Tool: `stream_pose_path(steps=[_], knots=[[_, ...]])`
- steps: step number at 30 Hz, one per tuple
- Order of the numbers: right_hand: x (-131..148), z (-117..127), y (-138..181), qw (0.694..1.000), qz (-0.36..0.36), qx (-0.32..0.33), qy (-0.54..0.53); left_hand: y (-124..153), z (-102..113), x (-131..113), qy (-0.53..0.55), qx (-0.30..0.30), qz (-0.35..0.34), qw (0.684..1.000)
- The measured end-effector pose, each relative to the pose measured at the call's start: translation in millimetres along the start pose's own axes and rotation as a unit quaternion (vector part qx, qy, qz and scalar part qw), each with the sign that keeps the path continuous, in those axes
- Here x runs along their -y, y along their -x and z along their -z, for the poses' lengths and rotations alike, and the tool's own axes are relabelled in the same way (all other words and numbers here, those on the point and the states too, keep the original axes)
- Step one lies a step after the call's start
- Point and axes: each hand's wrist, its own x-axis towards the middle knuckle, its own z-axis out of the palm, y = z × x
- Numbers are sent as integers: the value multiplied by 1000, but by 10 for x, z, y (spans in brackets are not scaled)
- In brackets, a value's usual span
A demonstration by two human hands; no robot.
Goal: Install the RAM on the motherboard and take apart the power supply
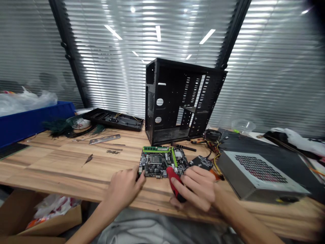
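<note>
A motherboard (149, 168) lies on the table in front of me, with a green memory stick (156, 149) along its far edge and a square processor socket (155, 159) near its middle. My left hand (126, 183) grips the board's near left corner between thumb and fingers. Wrapped in my right hand (196, 188) is a red and black screwdriver (172, 179), tilted, its shaft pointing over the board to the right of the socket. Whether its tip touches a screw is too small to tell. Right of the board lies a small black flat piece (201, 162), partly behind my right hand.
Behind the board stands an open black computer case (169, 101). A metal power supply (254, 176) with cables (215, 152) is on the right. A black panel (114, 120), a metal strip (104, 139), a brush (186, 147) and a blue bin (35, 120) stand or lie around.
</note>
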Motion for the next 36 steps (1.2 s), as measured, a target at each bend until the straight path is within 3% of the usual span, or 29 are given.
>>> stream_pose_path(steps=[16, 22, 29, 36], knots=[[-118, -240, -21, 991, 15, -122, 43, 1, 49, -32, -42, 2, 23, 999], [-159, -272, 14, 992, -8, -121, 45, 3, 72, -33, -24, 7, 18, 1000], [-381, -130, 63, 974, -135, -170, 70, 26, 62, -29, -24, -4, 1, 1000], [-471, -25, 174, 943, -215, -206, 150, 24, -2, 17, 2, -29, -55, 998]])
